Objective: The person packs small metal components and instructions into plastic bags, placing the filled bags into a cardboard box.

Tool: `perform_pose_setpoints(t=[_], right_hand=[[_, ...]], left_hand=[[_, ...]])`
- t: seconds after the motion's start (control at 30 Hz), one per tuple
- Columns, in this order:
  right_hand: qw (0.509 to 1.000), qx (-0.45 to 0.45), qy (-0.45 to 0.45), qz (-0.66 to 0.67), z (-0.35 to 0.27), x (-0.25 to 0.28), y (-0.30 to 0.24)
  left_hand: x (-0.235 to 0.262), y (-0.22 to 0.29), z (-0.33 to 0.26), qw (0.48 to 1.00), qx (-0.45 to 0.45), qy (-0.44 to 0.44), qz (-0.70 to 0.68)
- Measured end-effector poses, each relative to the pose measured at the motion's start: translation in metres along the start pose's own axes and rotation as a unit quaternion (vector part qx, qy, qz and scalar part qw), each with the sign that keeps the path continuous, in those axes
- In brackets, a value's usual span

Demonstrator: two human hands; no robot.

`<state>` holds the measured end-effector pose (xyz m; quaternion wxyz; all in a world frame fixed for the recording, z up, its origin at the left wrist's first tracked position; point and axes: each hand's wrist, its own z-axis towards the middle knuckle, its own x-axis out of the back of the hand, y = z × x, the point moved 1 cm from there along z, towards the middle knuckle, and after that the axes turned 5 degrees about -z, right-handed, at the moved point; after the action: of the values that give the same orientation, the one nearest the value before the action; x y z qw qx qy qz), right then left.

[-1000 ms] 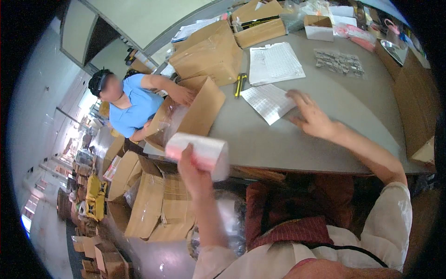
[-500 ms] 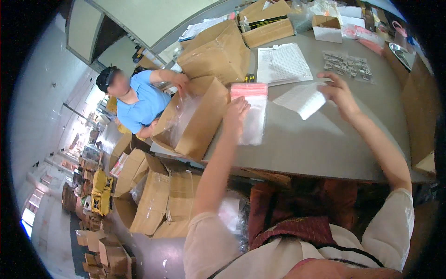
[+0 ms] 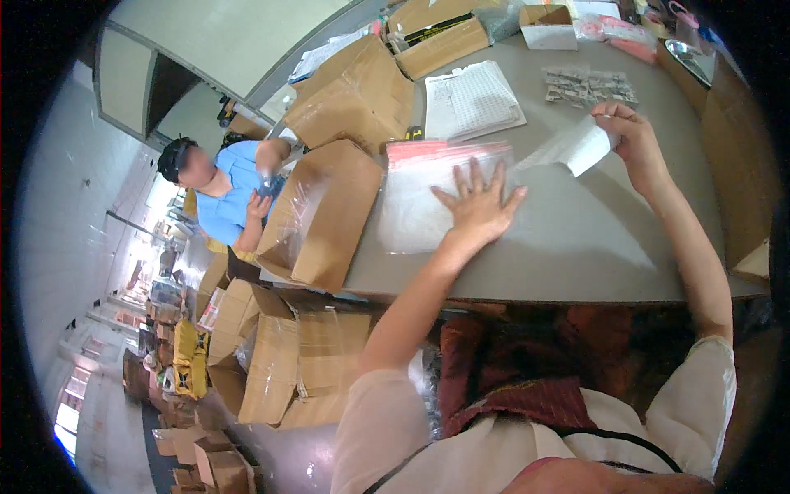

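Observation:
My left hand (image 3: 480, 210) lies flat with its fingers spread on clear plastic bags (image 3: 409, 202) that have a pink-red strip along the top. The bags are fanned out over the grey table, next to an open cardboard box. Off to the right, my right hand (image 3: 632, 140) pinches a curled white paper sheet (image 3: 586, 150) by its right end, with the sheet's left end reaching toward the bags. Beyond the sheet lie small clear packets (image 3: 588, 86) of greyish parts, too small to make out.
The open cardboard box (image 3: 355, 210) holds clear plastic at the table's left edge. Behind it stand another carton (image 3: 362, 90) and a stack of printed sheets (image 3: 471, 100). A cardboard panel (image 3: 745, 173) borders the right side. A person in a blue shirt (image 3: 241, 177) stands at left.
My left hand has moved right and spread open, and the bags now cover a wider area. My right hand has shifted slightly right with the paper sheet. The other person's hands have left the box.

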<state>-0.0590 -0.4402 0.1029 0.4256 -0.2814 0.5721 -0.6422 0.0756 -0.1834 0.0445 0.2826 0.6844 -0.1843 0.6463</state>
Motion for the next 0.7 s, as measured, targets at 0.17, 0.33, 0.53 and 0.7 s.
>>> perform_pose_setpoints(t=[0.17, 0.33, 0.53, 0.7], right_hand=[[0.988, 0.152, 0.012, -0.031, -0.017, 0.002, -0.02], [0.971, 0.231, -0.057, -0.029, -0.037, -0.014, -0.037], [0.959, 0.199, -0.168, -0.107, -0.061, -0.034, -0.018], [0.911, 0.197, -0.284, -0.227, -0.063, -0.037, -0.023]], left_hand=[[-0.013, 0.035, 0.016, 0.996, -0.059, 0.03, -0.052], [0.007, 0.002, 0.019, 0.846, -0.216, 0.238, -0.426], [0.054, 0.015, -0.006, 0.442, -0.144, -0.298, -0.834], [0.052, -0.001, -0.005, 0.602, -0.128, -0.079, -0.784]])
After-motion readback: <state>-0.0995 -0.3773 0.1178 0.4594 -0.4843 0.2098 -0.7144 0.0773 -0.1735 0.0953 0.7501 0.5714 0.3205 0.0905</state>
